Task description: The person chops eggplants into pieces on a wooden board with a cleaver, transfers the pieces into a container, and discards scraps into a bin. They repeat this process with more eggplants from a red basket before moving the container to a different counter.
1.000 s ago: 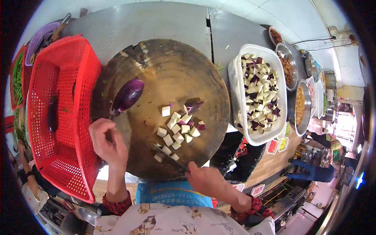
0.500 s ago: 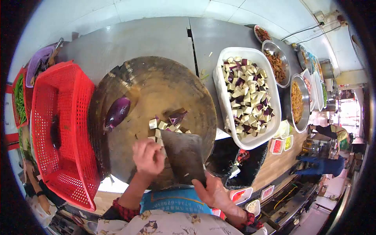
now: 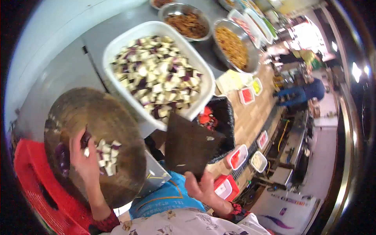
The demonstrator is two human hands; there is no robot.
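Observation:
My right hand [image 3: 201,192] grips a broad, dark cleaver [image 3: 192,145], raised clear of the round wooden chopping board [image 3: 121,184]. Its blade overlaps the near corner of the white tub [image 3: 147,111], which is heaped with eggplant cubes [image 3: 156,78]. On the board, my left hand [image 3: 84,160] has its thumb and fingers closed round a dark purple eggplant piece [image 3: 85,139]. Just right of those fingers lies a small group of cut eggplant cubes [image 3: 107,154]. An uncut eggplant [image 3: 62,158] rests at the board's left, partly beside my hand.
A red plastic basket [image 3: 43,188] stands left of the board. Black-lined bin [image 3: 225,133] holds red scraps, right of the cleaver. Metal bowls of brown food [image 3: 186,23] and yellowish food [image 3: 233,47] sit beyond the tub. Farther right is a person in blue [image 3: 301,94].
The view has swung right. The cleaver has lifted off the board toward the tub and bin. My left hand has shifted over the board and taken hold of an eggplant piece.

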